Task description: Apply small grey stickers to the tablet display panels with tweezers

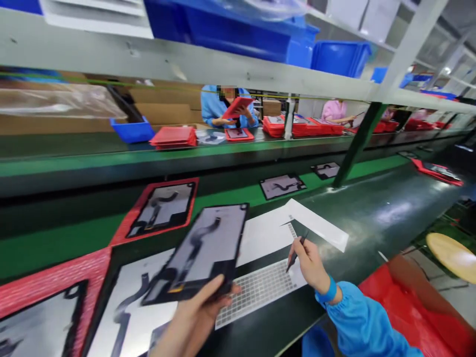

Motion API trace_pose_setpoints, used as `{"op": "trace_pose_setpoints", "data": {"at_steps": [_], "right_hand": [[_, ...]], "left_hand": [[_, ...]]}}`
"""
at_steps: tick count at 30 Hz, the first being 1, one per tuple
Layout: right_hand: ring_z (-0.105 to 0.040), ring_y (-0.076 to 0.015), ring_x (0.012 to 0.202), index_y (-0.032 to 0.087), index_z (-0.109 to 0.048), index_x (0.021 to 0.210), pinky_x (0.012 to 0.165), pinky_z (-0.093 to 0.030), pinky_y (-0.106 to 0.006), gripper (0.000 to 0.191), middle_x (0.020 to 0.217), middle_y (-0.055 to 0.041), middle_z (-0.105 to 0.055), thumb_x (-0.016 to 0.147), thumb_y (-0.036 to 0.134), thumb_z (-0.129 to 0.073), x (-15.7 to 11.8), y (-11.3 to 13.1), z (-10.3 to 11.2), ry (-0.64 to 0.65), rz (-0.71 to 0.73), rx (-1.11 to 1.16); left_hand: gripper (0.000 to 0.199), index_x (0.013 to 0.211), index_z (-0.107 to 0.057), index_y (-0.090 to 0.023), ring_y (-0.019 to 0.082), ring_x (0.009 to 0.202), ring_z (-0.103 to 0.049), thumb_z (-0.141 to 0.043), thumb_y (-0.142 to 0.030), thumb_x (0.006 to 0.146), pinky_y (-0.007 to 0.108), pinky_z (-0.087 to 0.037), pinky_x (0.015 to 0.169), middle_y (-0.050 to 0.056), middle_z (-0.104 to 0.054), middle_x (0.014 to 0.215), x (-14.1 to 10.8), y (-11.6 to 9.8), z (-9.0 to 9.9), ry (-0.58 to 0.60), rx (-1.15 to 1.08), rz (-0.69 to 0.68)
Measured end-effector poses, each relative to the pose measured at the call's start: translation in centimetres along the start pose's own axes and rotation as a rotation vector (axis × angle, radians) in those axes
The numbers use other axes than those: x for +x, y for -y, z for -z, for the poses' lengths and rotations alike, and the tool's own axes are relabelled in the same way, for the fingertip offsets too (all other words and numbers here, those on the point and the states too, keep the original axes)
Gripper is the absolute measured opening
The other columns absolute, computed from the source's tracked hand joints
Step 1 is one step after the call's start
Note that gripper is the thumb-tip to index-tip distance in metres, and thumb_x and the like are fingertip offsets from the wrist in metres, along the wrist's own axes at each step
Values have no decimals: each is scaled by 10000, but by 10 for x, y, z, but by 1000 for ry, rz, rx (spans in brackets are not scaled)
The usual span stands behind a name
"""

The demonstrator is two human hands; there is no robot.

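Note:
A flat display panel (223,245) with a silvery back, black edges and a dark ribbon cable is tilted up in my left hand (197,315). My thumb lies over its lower corner and the fingers are beneath it. Closed around black tweezers (294,257), my right hand (309,263) has their tip down at a white sheet of small grey square stickers (256,292). Whether a sticker is between the tips cannot be made out. Behind that sheet lies white paper (266,230) with a folded strip. Another panel (107,317) is partly hidden below my left hand.
More panels lie along the green belt, one (163,206) on red wrap and another (282,186) farther right. A green post (359,146) stands beyond my right hand. Across the line, a person in blue (208,106) holds a red folder-like item. Blue bins (340,57) sit on the overhead shelf.

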State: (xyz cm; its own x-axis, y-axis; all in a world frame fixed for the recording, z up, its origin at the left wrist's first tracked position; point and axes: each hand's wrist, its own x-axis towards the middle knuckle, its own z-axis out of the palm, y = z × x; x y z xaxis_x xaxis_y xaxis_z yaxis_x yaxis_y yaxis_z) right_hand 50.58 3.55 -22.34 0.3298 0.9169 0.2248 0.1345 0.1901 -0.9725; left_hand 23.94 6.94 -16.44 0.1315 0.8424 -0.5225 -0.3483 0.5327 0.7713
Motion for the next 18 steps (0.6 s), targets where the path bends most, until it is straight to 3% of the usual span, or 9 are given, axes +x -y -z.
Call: {"op": "trace_pose_setpoints", "data": {"at_steps": [3, 6, 10, 14, 18], "right_hand": [[-640, -171, 555, 202, -639, 711, 602, -509, -290, 591, 606, -22, -660, 1014, 700, -539, -19, -9, 50, -111, -89, -153], [-574, -161, 468, 198, -676, 856, 520, -449, -287, 574, 603, 5, -648, 968, 746, -546, -37, -24, 100, -301, -126, -208], [-603, -209, 586, 191, -703, 950, 583, -464, -315, 568, 633, 2, -640, 894, 747, -601, -55, -44, 157, -552, -118, -313], [-651, -266, 699, 174, -704, 1051, 671, -493, -364, 567, 718, -36, -688, 841, 689, -593, -54, -59, 202, -699, -113, -424], [-698, -291, 754, 185, -688, 1044, 720, -521, -385, 488, 764, -64, -734, 812, 588, -542, -36, -64, 242, -735, -133, -533]], "left_hand": [[209, 955, -807, -96, 189, 682, -725, -852, -231, 802, 245, -596, 578, 126, -792, 866, 14, 45, -55, 339, 3, 135], [246, 1021, -796, -48, 132, 628, -683, -764, -275, 932, 192, -545, 562, 130, -765, 810, 30, 80, -118, 495, 18, 194], [205, 1110, -738, -85, 116, 717, -690, -695, -251, 997, 213, -558, 607, 118, -766, 1082, 45, 128, -215, 559, 2, 167], [309, 1235, -668, -141, 182, 935, -709, -691, -349, 1009, 352, -629, 797, 90, -706, 1182, 52, 172, -307, 544, -37, 201], [355, 1277, -651, -151, 206, 993, -702, -678, -388, 1014, 388, -628, 838, 98, -689, 1216, 50, 194, -368, 520, -83, 305]]}}
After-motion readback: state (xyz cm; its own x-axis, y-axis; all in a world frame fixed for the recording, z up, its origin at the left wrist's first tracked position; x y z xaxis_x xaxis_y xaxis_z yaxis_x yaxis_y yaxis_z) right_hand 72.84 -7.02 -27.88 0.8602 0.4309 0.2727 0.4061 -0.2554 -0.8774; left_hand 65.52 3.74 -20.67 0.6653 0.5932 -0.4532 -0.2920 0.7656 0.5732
